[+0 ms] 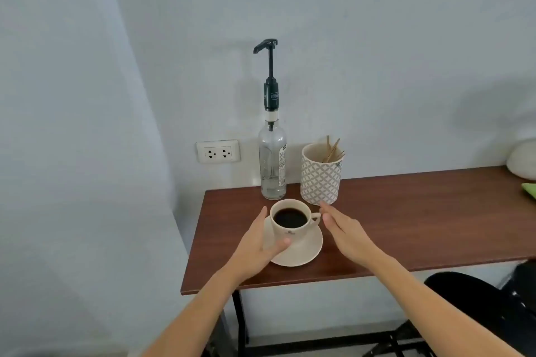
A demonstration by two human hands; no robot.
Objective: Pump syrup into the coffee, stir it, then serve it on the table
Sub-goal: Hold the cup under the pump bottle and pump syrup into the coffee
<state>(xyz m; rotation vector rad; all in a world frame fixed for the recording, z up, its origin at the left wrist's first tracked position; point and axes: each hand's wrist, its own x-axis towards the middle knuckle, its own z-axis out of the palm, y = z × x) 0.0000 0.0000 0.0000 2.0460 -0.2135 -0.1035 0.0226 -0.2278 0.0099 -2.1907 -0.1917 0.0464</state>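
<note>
A cream cup of black coffee (291,219) stands on a cream saucer (304,252) near the left end of the brown table (406,226). My left hand (255,246) rests at the saucer's left side, thumb lying on the saucer in front of the cup, fingers apart. My right hand (342,229) hovers just right of the cup's handle, fingers straight, holding nothing. Behind the cup stands a clear syrup bottle (272,165) with a tall black pump (269,66). A patterned holder (320,175) with wooden stir sticks (333,149) is to its right.
A wall socket (218,151) sits left of the bottle. A white rounded object (523,161) and something green (529,190) lie at the table's far right. A black chair (478,307) stands below the table's right part.
</note>
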